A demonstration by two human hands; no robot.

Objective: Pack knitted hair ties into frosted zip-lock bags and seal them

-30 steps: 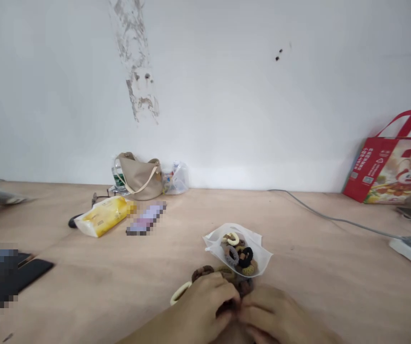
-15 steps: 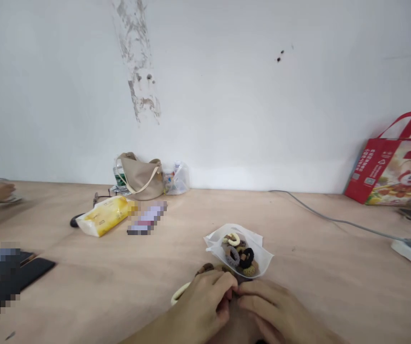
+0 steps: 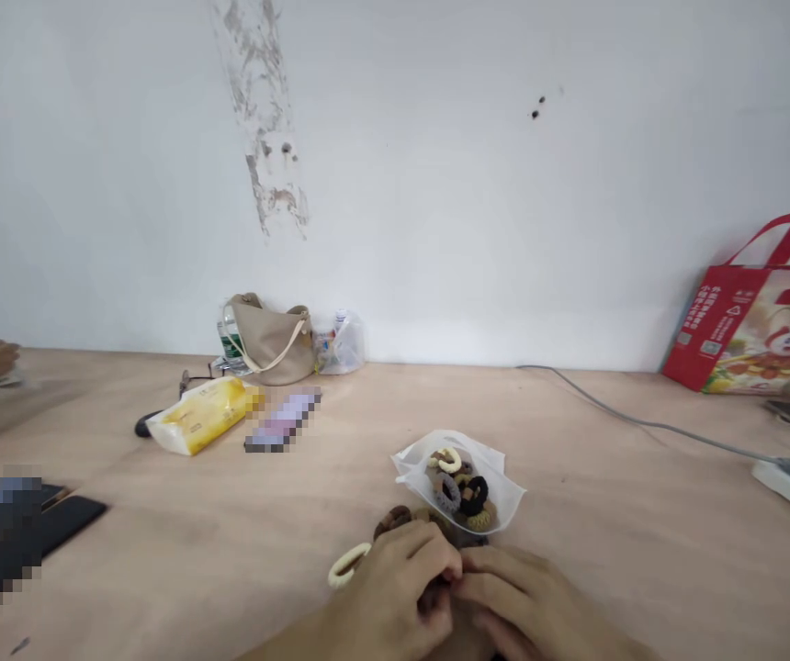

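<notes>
Where left hand (image 3: 399, 583) adjoins right hand (image 3: 533, 588), fingers (image 3: 436, 554) curled inward, grip's hold unclear

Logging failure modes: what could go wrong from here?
The open translucent white plastic bag is close to the right hand; a bump might spill its looped fabric hair ties.
A loose cream fabric ring beside the left hand could get nudged away.
The hands mostly hide what's between them; a slip might go unnoticed.
</notes>
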